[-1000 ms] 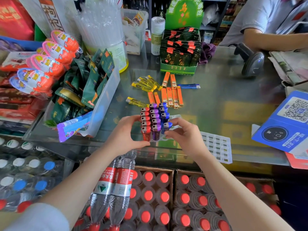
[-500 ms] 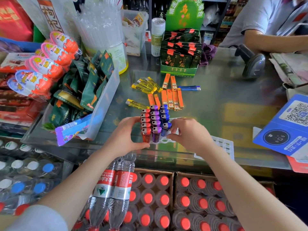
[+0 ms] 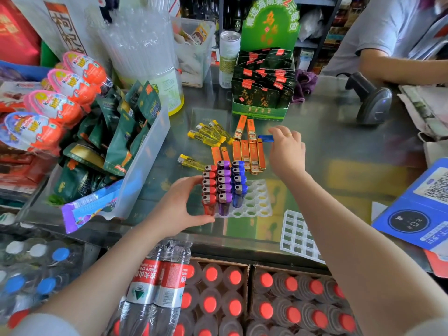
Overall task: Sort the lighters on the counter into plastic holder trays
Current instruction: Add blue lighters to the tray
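Note:
A white plastic holder tray [image 3: 257, 202] sits on the glass counter with upright red, purple and blue lighters [image 3: 224, 187] in its left rows. My left hand [image 3: 180, 207] grips the tray's left side beside the red lighters. My right hand [image 3: 287, 151] is stretched out over the loose lighters, its fingers on a blue lighter [image 3: 265, 138] lying flat. Orange lighters [image 3: 249, 151] and yellow lighters [image 3: 209, 135] lie loose behind the tray. A second white tray [image 3: 297, 235] lies with no lighters in it at the counter's front right.
A clear bin of green snack packs [image 3: 116, 151] stands left of the tray. A green tea display box [image 3: 263, 88] is behind the lighters. A barcode scanner [image 3: 373, 100] and another person's arm are at the back right, a blue payment card stand [image 3: 419, 209] on the right.
My right hand has left the tray's right side and reached away to the blue lighter lying behind it. My left hand stays on the tray.

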Demonstrator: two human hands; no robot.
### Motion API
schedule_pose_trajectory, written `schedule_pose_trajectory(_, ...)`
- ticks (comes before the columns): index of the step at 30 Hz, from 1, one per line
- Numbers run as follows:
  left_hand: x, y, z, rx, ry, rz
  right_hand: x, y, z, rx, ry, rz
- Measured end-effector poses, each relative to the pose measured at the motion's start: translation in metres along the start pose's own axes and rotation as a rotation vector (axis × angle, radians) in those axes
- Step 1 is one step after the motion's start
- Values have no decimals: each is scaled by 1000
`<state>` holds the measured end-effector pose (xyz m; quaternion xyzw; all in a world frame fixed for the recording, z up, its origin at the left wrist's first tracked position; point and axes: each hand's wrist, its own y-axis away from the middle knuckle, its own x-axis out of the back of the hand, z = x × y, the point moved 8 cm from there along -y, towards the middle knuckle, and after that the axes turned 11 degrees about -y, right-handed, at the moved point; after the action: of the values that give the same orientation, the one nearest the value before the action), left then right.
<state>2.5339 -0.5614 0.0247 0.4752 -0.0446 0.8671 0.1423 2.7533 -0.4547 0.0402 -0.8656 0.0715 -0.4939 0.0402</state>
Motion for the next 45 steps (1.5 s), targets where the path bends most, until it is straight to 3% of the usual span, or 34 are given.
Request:
schedule_pose_trajectory(4, 0, -2, 1, -4, 13, -18, -18, -9, 17, -58, 98, -106)
schedule_pose_trajectory(12, -4, -4, -2, -28, 35, 2, -7, 13, 20, -19, 174, -44)
schedule_pose_trajectory(14, -3, -5, 0, -60, 32, -5, 0, 27, 21, -61, 44, -7)
schedule_pose_trajectory(19, -4, -5, -2, -76, 16, 12, 22, 71, 6, -132, -560, 62)
schedule_pose_trajectory(23, -6, 1, -7, -52, -30, 57, 31, 111, -8, -86, -665, -29)
schedule_pose_trajectory(29, 1, 19, -9, -10, -76, 146, 31, 141, -6, -155, -806, 14)
schedule_pose_trajectory(45, 3, 43, -28, 13, -33, 135, 17, 149, -77, 242, -562, -152)
